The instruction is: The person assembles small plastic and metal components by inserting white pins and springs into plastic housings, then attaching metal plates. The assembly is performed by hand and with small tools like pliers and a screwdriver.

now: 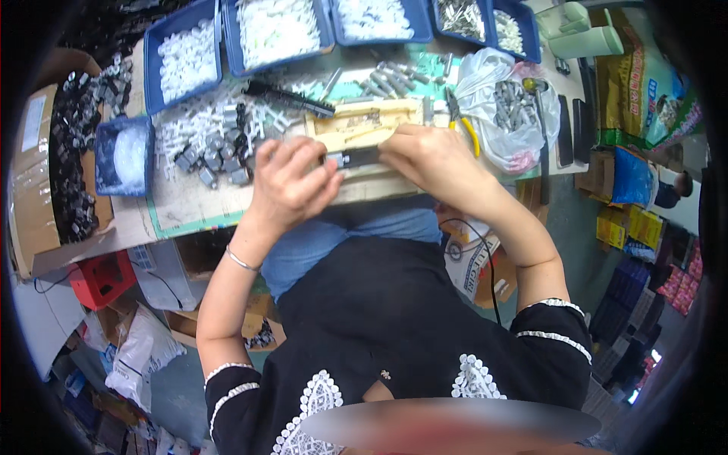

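A short black bar-shaped part point(361, 157) with a light metallic left end lies level at the near edge of a wooden jig point(345, 123). My right hand point(431, 157) closes its fingers on the right end of the bar. At the other end, my left hand point(294, 182) has its fingers curled together; whatever they pinch is too small or hidden. Left of that hand sit a heap of grey and black block-like parts point(220, 144) and scattered white plastic pieces point(173, 125). A long black strip-shaped part point(288, 98) rests behind it.
Blue bins point(223, 57) of small white and metal parts line the back. Yellow-handled pliers point(464, 127) lie right of the jig, beside a plastic bag point(485, 83) of grey parts and a hammer point(543, 121). A carton point(38, 182) of black parts stands at left.
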A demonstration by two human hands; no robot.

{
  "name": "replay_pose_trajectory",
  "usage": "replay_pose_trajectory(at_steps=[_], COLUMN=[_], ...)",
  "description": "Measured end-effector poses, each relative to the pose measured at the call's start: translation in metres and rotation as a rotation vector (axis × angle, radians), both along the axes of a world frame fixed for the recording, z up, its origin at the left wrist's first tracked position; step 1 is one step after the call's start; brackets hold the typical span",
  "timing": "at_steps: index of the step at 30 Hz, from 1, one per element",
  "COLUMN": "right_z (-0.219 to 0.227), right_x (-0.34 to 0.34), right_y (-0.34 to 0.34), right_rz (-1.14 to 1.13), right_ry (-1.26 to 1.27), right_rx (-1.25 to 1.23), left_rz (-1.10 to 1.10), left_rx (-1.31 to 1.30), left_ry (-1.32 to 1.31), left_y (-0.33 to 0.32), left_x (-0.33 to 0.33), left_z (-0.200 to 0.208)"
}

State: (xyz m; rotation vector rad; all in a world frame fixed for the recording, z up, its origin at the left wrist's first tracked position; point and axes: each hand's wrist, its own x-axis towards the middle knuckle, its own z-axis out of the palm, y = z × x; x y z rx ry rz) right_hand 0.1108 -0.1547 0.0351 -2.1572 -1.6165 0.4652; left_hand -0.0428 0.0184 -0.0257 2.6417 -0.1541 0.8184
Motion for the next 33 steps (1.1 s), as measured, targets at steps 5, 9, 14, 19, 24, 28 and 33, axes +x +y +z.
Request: replay_pose_trajectory(at_steps=[5,9,14,19,24,28,33], right_z=[0.009,-0.017,-0.032,-0.032,-0.029,-0.031,-0.034], right_x=[0.095,0.180,0.185,0.187,0.190,0.194,0.193], right_y=[0.018,0.030,0.055,0.052,0.038,0.040,0.046], right_rz=[-0.430,-0.410,-0.377,-0.402,-0.483,-0.540,-0.514], right_ry=[0.050,-0.528,-0.654,-0.537,-0.315,-0.168,-0.311], right_rx=[0.372,0.037,-0.012,-0.034,0.199,0.268,0.316], left_rz=[-0.037,0.099,0.202,0.248,0.214,0.144,0.112], left_rx=[0.001,-0.093,0.146,0.317,0.290,0.239,0.186], left_ry=[0.027,0.001,0.058,0.209,0.144,0.074,0.107], left_y=[0.007,0.020,0.042,0.040,0.047,0.051,0.051], left_x=[0.032,0.098,0.166,0.216,0.225,0.224,0.220], left_z=[0.035,0.058,0.035,0.015,0.007,0.008,0.016])
